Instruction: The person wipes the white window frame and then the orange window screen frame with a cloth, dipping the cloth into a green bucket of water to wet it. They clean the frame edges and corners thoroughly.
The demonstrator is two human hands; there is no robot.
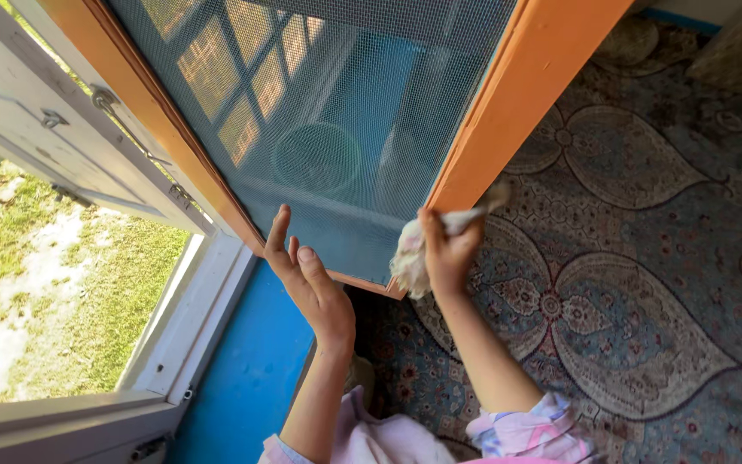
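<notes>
At far left of frame a white window sash [53, 129] stands swung open, grass [10, 258] showing beyond it. Next right, the orange-framed screen [319, 112] fills top centre, its long axis tilted from upper left down to lower right; the lower frame edge ends just above both hands. Left hand [307, 279] sits at lower centre, open, fingers spread, palm toward the mesh near the lower left corner of the frame, holding nothing; contact with the mesh can't be told. Right hand [447, 251] is just to its right, closed around a bunched pale rag [410, 262], pressed at the screen's lower right corner where mesh meets the orange rail. Rag hangs left of and below the fist, so the mesh lies up and left from the grip. Right hand is nearer that rail. Patterned carpet [646, 283] fills the right side.
</notes>
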